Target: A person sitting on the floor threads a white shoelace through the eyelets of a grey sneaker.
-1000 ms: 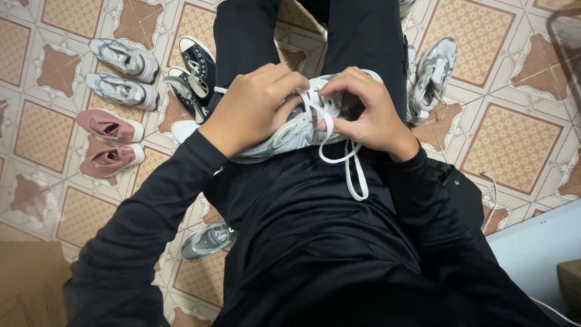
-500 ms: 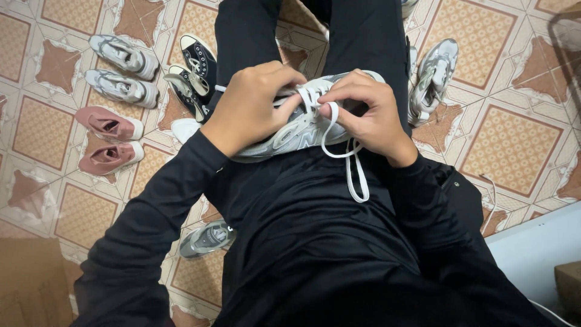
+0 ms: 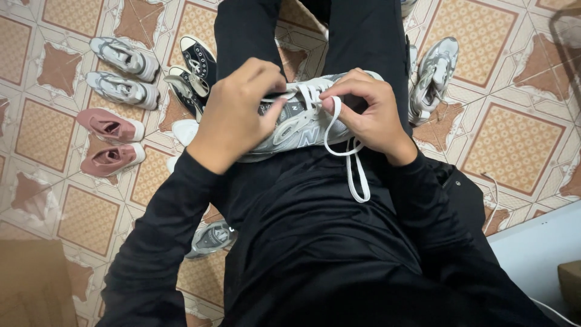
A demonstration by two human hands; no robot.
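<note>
The left hand (image 3: 239, 115) lies curled over the heel end of a grey and white sneaker (image 3: 296, 124), its thumb and forefinger drawn close together on a stretch of white lace (image 3: 348, 166) near the tongue. The right hand (image 3: 369, 115) is also narrowed to a pinch: thumb and forefinger grip the lace where it leaves the eyelets, the other fingers folded in behind. Both hands hold the lace, and the left one also presses on the shoe.

The sneaker rests on its side across the person's lap, on black trousers, between the two black sleeves. Its upper is pale grey with darker grey panels and a white sole. The lace runs through the upper eyelets, and a long loop of it hangs down from the right hand over the black top.

On the tiled floor (image 3: 514, 145) to the left stand a pair of pale grey sneakers (image 3: 121, 72), a pair of pink shoes (image 3: 109, 142) and a pair of black high-tops (image 3: 193, 75). Another grey sneaker (image 3: 431, 79) lies right of the legs, and one more (image 3: 212, 238) shows under the left arm.
</note>
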